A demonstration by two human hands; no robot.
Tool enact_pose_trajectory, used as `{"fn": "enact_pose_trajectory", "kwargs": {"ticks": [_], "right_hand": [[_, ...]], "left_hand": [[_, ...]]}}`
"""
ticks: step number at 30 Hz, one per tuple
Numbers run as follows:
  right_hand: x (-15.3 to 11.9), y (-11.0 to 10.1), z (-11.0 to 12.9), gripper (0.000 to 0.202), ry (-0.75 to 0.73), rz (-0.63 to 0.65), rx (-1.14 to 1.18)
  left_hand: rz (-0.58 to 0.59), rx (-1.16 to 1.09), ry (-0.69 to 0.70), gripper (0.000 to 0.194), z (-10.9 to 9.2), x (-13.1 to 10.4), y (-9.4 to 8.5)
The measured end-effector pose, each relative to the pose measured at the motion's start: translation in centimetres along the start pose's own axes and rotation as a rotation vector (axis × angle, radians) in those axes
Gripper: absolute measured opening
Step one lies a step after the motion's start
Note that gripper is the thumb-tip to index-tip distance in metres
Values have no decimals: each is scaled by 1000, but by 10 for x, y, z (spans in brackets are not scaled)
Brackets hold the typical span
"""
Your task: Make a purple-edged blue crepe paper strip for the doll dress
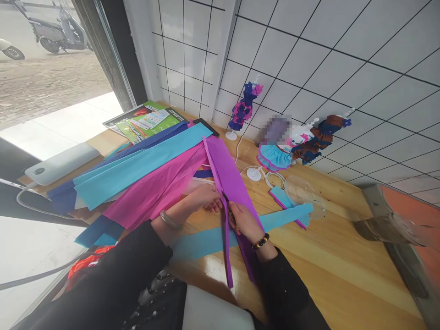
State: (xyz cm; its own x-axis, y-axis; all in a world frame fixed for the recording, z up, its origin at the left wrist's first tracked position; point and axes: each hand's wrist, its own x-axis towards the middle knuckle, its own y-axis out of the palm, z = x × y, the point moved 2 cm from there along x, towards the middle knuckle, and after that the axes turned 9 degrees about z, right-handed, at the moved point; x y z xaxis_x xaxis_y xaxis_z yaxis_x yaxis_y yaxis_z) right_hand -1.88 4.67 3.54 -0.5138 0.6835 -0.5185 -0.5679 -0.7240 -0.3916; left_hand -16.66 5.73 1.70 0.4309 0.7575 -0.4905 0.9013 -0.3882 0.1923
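Purple sheet [237, 176] is lying lengthwise across the surface [330, 270], just right of the pink sheets [151, 190], its near part running below the right hand [244, 223] and along the right sleeve. Right hand is gripping the scissors [233, 218], fingers wrapped round the handles, blades sitting at the sheet's left edge. Can't tell how far the blades are opening. Left hand [207, 197] is curling closed and looks to be pinching that edge just beside the blade tips; exact fingertip contact is partly hidden. A narrow purple strip [228, 261] is trailing from there toward the body, apart from the wider piece. Light blue strip [202, 240] is passing under the purple, lying flat.

Handling, my read: sheet is looking light, thin and limp, like nonwoven cloth or crepe paper. It's probably creasing and drifting easily rather than slipping, and likely tearing if yanked; the narrow strip should be the weakest part. Best hold: light pinch on the edge just ahead of the blades, keeping it taut without pulling sideways, fingertips clear of the tips. For shifting the whole sheet, supporting both ends seems safer, since one corner would be letting it fold.
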Motion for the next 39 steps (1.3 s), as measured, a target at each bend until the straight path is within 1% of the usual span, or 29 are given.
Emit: {"fn": "enact_pose_trajectory", "kwargs": {"ticks": [3, 5, 9, 13, 17, 24, 29, 34, 39], "right_hand": [[0, 0, 1, 44, 18, -11, -14], [0, 0, 2, 44, 31, -19, -27], [0, 1, 3, 45, 18, -14, -32], [0, 1, 0, 46, 8, -16, -22], [0, 2, -1, 47, 17, -21, -13], [4, 1, 1, 54, -13, -16, 6], [11, -1, 6, 47, -52, 18, 50], [13, 0, 13, 46, -4, 12, 38], [12, 1, 14, 52, 18, 4, -16]], "left_hand": [[7, -8, 9, 15, 1, 1, 0], [6, -11, 8, 18, 2, 2, -2], [-22, -24, -2, 24, 4, 5, -7], [-49, -40, 7, 22, 2, 5, -12], [-28, -24, 15, 21, 2, 5, -13], [-17, -38, 26, 19, 4, 7, -13], [-11, -58, 32, 17, 4, 7, -13], [-23, -65, 17, 17, 5, 9, -14], [-20, -65, 17, 20, 5, 9, -14]]}}
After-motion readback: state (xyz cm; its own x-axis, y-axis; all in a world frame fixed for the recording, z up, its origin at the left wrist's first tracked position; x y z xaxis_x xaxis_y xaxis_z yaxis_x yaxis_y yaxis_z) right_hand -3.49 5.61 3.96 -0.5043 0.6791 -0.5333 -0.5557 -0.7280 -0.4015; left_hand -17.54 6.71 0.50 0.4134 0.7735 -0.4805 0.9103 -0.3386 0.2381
